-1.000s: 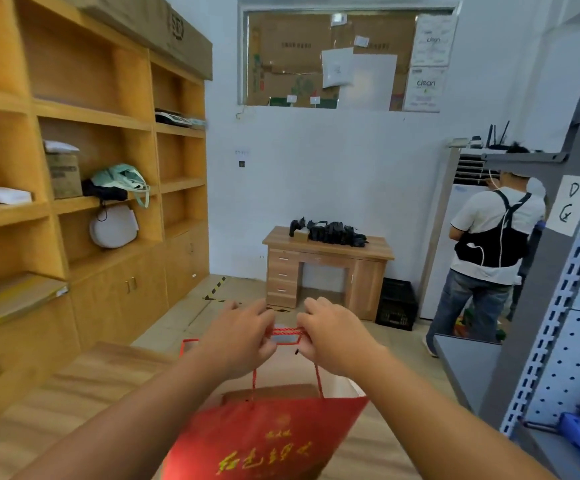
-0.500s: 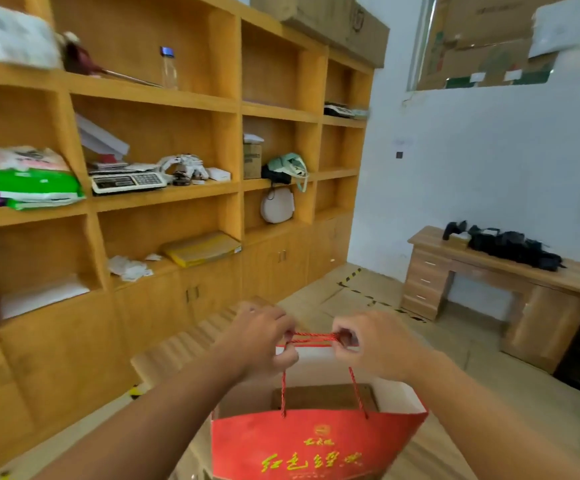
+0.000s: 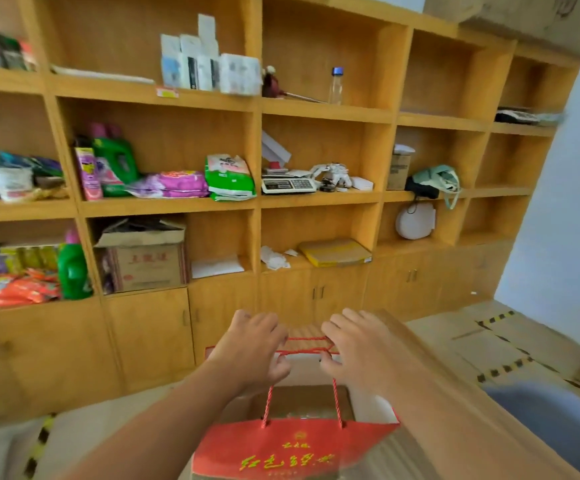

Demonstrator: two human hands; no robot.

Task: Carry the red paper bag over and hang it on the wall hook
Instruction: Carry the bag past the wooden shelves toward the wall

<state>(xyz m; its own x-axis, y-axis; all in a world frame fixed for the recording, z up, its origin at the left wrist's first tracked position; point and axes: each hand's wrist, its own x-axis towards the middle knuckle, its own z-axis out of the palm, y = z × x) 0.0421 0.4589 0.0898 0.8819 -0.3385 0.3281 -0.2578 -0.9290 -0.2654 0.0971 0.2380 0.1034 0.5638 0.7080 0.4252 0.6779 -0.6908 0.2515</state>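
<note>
The red paper bag (image 3: 292, 448) with gold lettering hangs open in front of me at the bottom centre, a brown box visible inside it. Its red rope handles (image 3: 304, 346) are stretched between my hands. My left hand (image 3: 250, 348) grips the handles on the left, and my right hand (image 3: 354, 351) grips them on the right. No wall hook shows in the head view.
A tall wooden shelf unit (image 3: 257, 206) with lower cabinet doors fills the view ahead, holding detergent bottles, packets, a cardboard box (image 3: 143, 261) and a scale (image 3: 286, 184). A wooden table (image 3: 416, 344) lies under my right arm. A white wall (image 3: 565, 220) stands at right.
The view has swung left, from the desk and the person at the back wall to the wooden shelves. Both hands keep hold of the bag's handles throughout.
</note>
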